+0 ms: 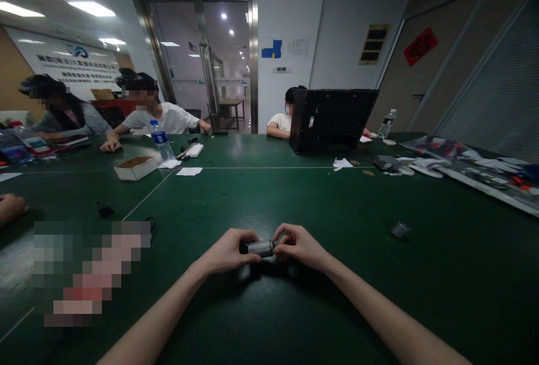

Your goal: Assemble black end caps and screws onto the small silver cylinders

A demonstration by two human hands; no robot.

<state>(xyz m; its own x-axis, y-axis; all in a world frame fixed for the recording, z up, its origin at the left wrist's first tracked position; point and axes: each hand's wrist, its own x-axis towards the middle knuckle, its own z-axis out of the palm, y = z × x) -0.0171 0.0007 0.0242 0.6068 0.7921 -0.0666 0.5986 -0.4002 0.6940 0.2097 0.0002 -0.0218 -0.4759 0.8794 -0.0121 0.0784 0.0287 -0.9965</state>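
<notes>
Both forearms come in from the near edge of the table (269,196), angling inward until the two hands nearly meet, and here between them is the metal cylinder, lying crosswise over the middle of the near half. The left hand (231,250) grasps the dark left end, fingers curled over the far side, thumb stretched along the near side. The right hand (297,247) is tighter, fingers bent, fingertips and thumb pinching the other end; what detail sits under those tips is too small to tell. The metal cylinder (260,249) is smooth, silvery grey, and throws a soft shadow on the dark green, faintly glossy tabletop. Out toward the right edge lies a stubby grey metal piece (401,229); over toward the left edge, a small dark part (104,209). Nearer the far edge stand an open, shallow white box (135,170) and a clear plastic bottle (160,139) with a blue cap.
</notes>
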